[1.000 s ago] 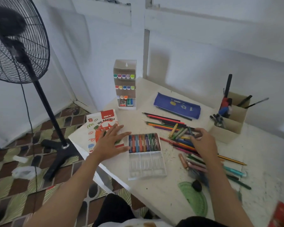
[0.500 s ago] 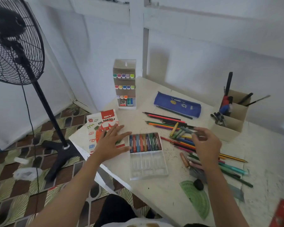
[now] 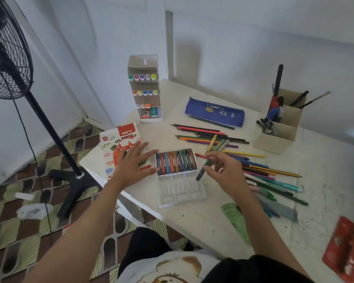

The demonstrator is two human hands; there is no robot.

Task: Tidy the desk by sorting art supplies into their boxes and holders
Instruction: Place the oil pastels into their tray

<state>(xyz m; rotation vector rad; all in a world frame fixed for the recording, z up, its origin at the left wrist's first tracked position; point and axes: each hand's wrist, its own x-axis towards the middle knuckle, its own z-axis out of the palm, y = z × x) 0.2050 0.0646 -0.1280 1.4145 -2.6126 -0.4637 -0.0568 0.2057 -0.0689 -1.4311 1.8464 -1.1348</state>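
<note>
A clear plastic pastel tray (image 3: 181,190) lies on the white desk (image 3: 325,193), its far row filled with several oil pastels (image 3: 176,161), its near row empty. My right hand (image 3: 225,170) pinches a dark green pastel (image 3: 203,169) just right of the tray. My left hand (image 3: 134,163) rests flat, fingers spread, on the oil pastels box lid (image 3: 116,144) beside the tray. Loose coloured pencils and pens (image 3: 260,170) lie scattered to the right.
A marker holder (image 3: 145,88) stands at the back left, a blue pencil case (image 3: 214,112) behind the pencils, a cardboard pen holder (image 3: 278,123) at the back right. A green protractor (image 3: 236,219) and a red pack (image 3: 347,250) lie near the front edge. A standing fan (image 3: 6,58) is beside the desk.
My right hand lifted a dark green pastel out of the pencil pile and carried it left, close to the tray. My left hand stayed on the box lid.
</note>
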